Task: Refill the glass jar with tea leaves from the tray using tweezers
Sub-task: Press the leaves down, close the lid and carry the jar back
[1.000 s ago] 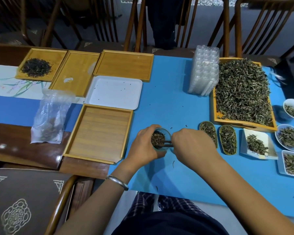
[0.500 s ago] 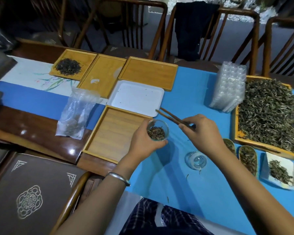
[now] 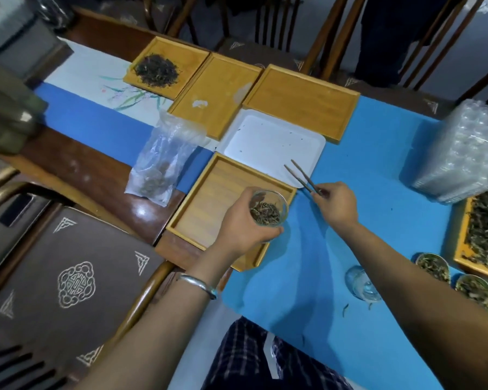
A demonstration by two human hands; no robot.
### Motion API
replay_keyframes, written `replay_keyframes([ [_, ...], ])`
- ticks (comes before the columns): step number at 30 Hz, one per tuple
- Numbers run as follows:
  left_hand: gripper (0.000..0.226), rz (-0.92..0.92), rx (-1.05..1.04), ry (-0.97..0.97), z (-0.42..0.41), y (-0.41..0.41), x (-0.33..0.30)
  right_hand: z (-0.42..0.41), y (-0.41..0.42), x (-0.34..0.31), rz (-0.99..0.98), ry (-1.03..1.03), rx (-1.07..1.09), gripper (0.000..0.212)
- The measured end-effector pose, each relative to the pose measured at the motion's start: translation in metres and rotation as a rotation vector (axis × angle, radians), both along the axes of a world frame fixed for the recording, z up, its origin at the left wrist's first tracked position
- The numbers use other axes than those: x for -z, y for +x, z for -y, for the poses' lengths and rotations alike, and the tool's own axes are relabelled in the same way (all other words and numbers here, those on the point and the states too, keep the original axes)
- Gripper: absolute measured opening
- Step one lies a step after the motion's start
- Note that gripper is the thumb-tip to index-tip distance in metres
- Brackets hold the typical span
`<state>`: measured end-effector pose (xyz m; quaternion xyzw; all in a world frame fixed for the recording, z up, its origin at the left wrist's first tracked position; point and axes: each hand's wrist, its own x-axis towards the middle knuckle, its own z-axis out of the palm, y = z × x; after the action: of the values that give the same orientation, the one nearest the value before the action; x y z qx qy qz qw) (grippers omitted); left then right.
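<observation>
The left hand (image 3: 243, 223) is gripping the glass jar (image 3: 268, 208), fingers clamped round it, lifted over the empty wooden tray (image 3: 209, 198). At three o'clock, the right hand (image 3: 337, 205) is pinching the tweezers (image 3: 302, 175), tips apart and empty, ready for more leaves.

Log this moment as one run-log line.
left hand: holds glass jar, part-filled with tea leaves, above empty wooden tray | right hand: holds tweezers, tips open, empty, over white tray

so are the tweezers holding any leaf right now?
Empty. The tweezers in the right hand have their tips spread apart over the white tray, nothing between them, away from the glass jar.
</observation>
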<state>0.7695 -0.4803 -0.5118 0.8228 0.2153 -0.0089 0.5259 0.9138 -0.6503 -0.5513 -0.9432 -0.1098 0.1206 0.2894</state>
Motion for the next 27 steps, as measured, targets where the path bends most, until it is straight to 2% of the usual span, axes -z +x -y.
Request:
replay_keyframes([
  [4,0.075,-0.016,-0.006,0.002,-0.004,-0.002,0.006,-0.009,0.013,0.010,-0.024,-0.041,-0.053,0.023],
  [10,0.075,-0.024,-0.004,0.023,-0.008,0.004,0.005,-0.009,0.018,0.024,-0.075,-0.065,-0.068,0.016],
  [12,0.073,-0.020,0.029,0.020,-0.005,0.009,0.003,-0.005,0.019,0.021,-0.100,-0.033,-0.060,0.022],
  [14,0.071,-0.013,0.071,0.001,0.000,0.016,0.000,0.006,0.018,0.012,-0.109,0.021,0.015,0.037],
  [16,0.069,-0.009,0.119,-0.031,0.009,0.021,-0.001,0.026,0.012,-0.004,-0.097,0.052,0.088,0.040],
  [19,0.068,-0.020,0.180,-0.080,0.030,0.026,0.003,0.073,-0.009,-0.023,-0.073,-0.096,0.106,0.038],
  [22,0.066,-0.036,0.266,-0.076,0.058,0.027,0.010,0.117,-0.039,-0.033,-0.077,-0.291,0.127,0.045],
  [27,0.064,-0.068,0.404,-0.058,0.093,0.023,0.025,0.146,-0.065,-0.027,-0.373,-0.360,0.199,0.058],
])
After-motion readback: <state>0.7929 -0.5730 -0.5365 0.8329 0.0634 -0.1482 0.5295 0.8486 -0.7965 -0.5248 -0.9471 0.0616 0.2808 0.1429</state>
